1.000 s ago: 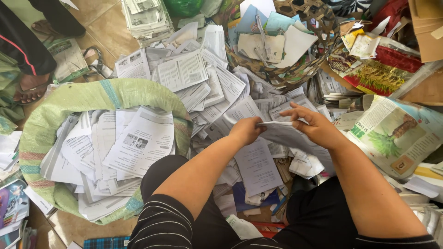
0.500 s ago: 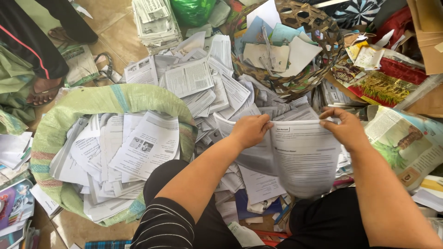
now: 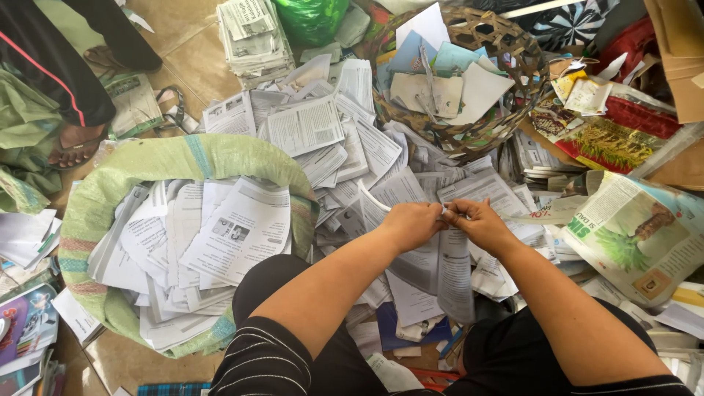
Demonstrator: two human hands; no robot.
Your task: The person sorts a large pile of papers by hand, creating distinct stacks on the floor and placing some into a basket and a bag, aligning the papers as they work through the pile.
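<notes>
To your left sits a green woven sack [image 3: 139, 165], mouth open and stuffed with printed sheets. At the top, a shiny green plastic bag [image 3: 312, 18] lies just beside a stack of newspapers. A brown wicker basket [image 3: 513, 44] up right holds pale and blue sheets. Right of it lie a red packet [image 3: 645, 117] and a flat wrapper [image 3: 609, 143] printed with yellow-green plants. In the top right corner you have a brown cardboard box [image 3: 678, 51], partly cut off by the edge
</notes>
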